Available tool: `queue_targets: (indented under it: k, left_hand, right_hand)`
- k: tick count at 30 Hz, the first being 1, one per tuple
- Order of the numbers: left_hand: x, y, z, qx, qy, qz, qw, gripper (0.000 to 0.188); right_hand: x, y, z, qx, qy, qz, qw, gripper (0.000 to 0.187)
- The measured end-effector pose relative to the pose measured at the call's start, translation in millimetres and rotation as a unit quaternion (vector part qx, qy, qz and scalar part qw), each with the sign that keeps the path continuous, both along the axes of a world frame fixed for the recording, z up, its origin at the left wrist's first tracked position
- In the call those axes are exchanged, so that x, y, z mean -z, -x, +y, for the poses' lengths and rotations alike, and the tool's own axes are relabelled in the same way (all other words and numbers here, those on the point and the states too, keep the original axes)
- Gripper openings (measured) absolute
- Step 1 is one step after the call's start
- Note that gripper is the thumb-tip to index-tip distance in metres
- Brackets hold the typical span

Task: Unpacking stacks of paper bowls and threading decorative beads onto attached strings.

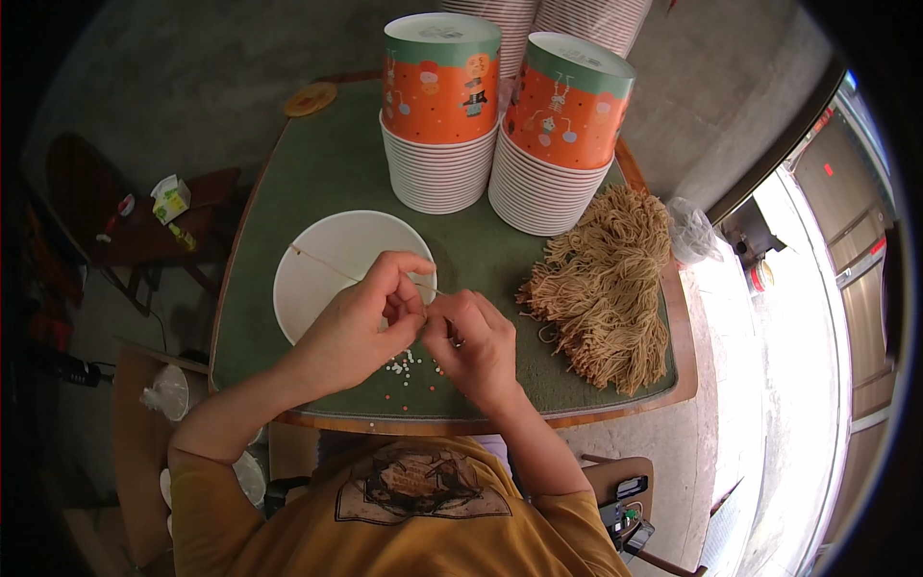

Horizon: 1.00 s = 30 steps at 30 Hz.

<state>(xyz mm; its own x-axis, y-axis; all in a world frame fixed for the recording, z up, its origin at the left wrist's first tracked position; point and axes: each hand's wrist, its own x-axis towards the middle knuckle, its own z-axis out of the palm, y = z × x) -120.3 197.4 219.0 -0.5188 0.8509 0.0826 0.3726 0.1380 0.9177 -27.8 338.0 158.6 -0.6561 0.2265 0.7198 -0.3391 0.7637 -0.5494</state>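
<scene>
My left hand (361,313) and my right hand (473,348) are close together over the near rim of a large white bowl (298,288). A thin tan cord (327,264) runs across the bowl and passes through the fingers of both hands. The cord's far end, with a small dark knot or bead, hangs over the bowl's left side. Both hands are closed in a pinch on the cord; what lies right between the fingertips is too small to make out. Tiny white and pink beads (402,367) lie scattered on the green tabletop below my hands.
A thick bundle of tan cords (611,288) lies on the green-topped table (312,168) at the right. Stacks of orange and green paper tubs (442,106) rise at the back. A chair (207,192) with a tissue packet (171,199) stands left; a cardboard box (144,413) sits lower left.
</scene>
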Motion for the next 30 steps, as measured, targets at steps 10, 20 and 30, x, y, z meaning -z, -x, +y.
queue_targets:
  k: [10,20,30]
  left_hand:
    - [6.2,1.3,0.9,0.014,-0.001,0.048,0.999,0.042]
    - [3.3,-1.6,-1.3,-0.017,0.021,0.225,0.974,0.009]
    - [5.1,0.4,-2.4,-0.012,-0.005,0.268,0.963,0.005]
  right_hand:
    - [7.0,1.2,-7.2,-0.108,0.261,-0.020,0.959,0.015]
    - [25.4,-4.5,-6.7,-0.146,0.430,-0.060,0.889,0.009]
    - [32.7,-11.7,-17.2,-0.169,0.440,-0.091,0.877,0.010]
